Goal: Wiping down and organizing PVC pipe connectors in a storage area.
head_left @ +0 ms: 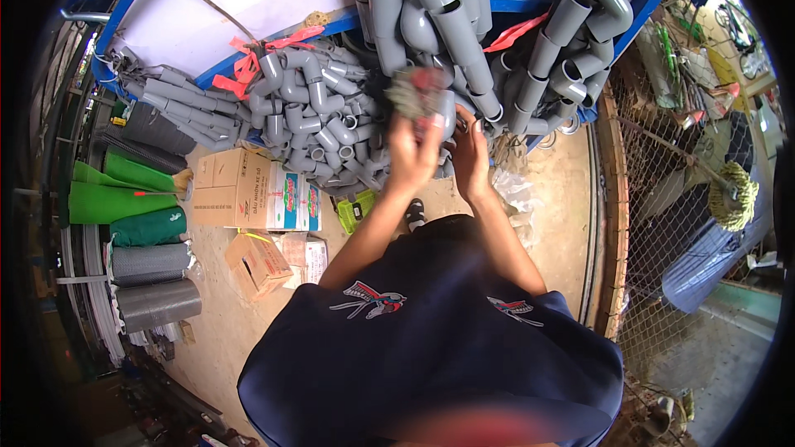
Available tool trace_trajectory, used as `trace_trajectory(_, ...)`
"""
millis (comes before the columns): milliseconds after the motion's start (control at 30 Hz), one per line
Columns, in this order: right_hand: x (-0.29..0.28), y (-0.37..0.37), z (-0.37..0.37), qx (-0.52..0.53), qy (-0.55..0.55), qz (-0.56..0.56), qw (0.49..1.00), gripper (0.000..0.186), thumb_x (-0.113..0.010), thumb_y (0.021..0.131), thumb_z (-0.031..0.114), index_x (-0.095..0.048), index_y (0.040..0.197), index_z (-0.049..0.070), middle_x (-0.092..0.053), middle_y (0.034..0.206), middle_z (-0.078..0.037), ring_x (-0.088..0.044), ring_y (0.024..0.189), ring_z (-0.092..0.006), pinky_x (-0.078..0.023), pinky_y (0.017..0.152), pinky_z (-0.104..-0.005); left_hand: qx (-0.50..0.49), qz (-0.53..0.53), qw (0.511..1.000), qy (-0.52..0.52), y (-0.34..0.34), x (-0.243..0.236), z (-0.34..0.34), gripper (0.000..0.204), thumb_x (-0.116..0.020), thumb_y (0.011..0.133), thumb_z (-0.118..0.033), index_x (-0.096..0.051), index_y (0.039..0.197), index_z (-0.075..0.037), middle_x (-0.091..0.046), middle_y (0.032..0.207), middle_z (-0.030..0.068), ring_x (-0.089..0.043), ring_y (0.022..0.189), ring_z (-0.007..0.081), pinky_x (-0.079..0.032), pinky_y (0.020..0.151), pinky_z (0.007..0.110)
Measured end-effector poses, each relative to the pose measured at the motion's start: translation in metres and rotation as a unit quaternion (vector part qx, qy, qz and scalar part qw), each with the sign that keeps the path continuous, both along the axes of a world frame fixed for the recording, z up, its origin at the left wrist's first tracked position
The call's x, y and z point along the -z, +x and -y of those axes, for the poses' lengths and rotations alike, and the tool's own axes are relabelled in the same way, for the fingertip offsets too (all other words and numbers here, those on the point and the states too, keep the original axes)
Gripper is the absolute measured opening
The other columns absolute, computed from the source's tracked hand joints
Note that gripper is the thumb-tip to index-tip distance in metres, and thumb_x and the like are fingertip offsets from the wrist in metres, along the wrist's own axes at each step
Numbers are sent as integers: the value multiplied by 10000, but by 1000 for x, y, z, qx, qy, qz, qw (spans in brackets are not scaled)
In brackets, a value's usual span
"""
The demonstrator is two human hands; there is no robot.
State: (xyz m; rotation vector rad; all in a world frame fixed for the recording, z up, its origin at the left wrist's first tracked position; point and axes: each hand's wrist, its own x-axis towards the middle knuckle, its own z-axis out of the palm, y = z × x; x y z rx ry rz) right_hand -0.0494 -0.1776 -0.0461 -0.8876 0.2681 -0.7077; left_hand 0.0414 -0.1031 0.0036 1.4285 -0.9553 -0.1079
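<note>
A bunched, mottled red and grey cloth [416,98], smeared by motion, is in my left hand [416,149], its fingers closed round it. Close beside it my right hand [471,153] has its fingers curled against a smooth grey plastic pipe fitting [449,116]. The cloth lies against this fitting's left side and hides part of it. Just beyond both hands, long grey pipe fittings [468,45] are stacked end to end. To their left hangs a dense heap of smaller grey elbow fittings [302,108].
Red ribbons [240,70] tie bundles along a blue-framed board [224,0]. Cardboard boxes [228,186] stand on the floor at left, near green and grey mesh rolls [124,199]. A green crate [354,211] sits below the heap. Chain-link fencing [654,199] and a mop head [733,197] are at right.
</note>
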Motion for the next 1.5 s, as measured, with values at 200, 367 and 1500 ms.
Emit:
trace_trajectory(200, 14, -10, 28, 37, 77, 50, 995, 679, -401, 1069, 574, -516, 1457, 28, -586, 1399, -117, -553, 1279, -228, -426, 1112, -404, 130, 208, 965, 89, -6, 21, -27, 140, -624, 792, 68, -654, 922, 112, -527, 1513, 250, -472, 1453, 357, -464, 1094, 426)
trace_trajectory(367, 6, -16, 24, 34, -27, -107, 993, 574, -657, 1011, 362, -509, 1456, 30, -633, 1297, -133, -581, 1183, -186, -458, 1016, -360, -47, 46, 998, 16, 9, -6, -33, 263, -608, 922, 22, -686, 1173, 44, -698, 1203, 169, -696, 1034, 277, -535, 923, 357)
trace_trajectory(1500, 50, -19, 34, 115, -112, -197, 967, 452, -597, 1077, 278, -492, 1410, -9, -661, 1196, -87, -590, 1112, -148, -464, 990, -315, 3, 181, 983, -2, -8, 92, -31, 267, -603, 916, -8, -665, 1168, 54, -684, 1091, 196, -681, 942, 326, -537, 847, 379)
